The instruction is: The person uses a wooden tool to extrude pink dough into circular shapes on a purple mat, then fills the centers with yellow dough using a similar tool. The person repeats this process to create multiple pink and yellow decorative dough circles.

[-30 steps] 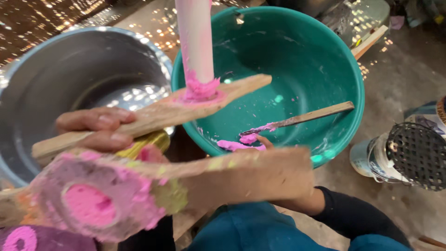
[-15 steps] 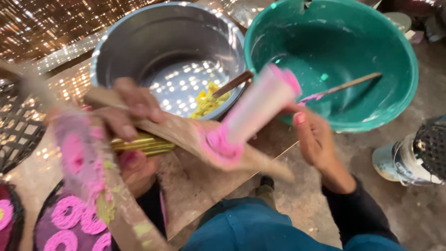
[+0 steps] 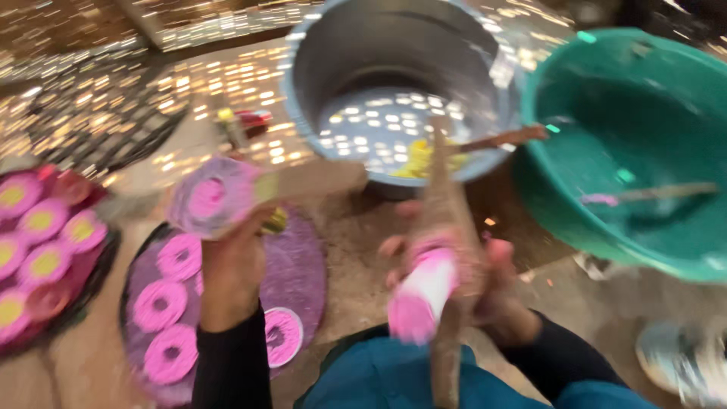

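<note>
Sun-dappled earthen floor, steel basin (image 3: 394,83), green basin (image 3: 644,144). Left hand (image 3: 231,265) gripping pink-caked mould paddle (image 3: 216,198) above round mat (image 3: 303,280); right hand (image 3: 485,291) clasping pink-tipped white cylinder (image 3: 422,297). Best kept level, pressed squarely.

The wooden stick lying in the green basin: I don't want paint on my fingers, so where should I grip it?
Probably the bare right end of the wooden stick, coming from above on the right. Its left tip is pink and sits lower in the green basin; the right end looks clean and higher.
</note>
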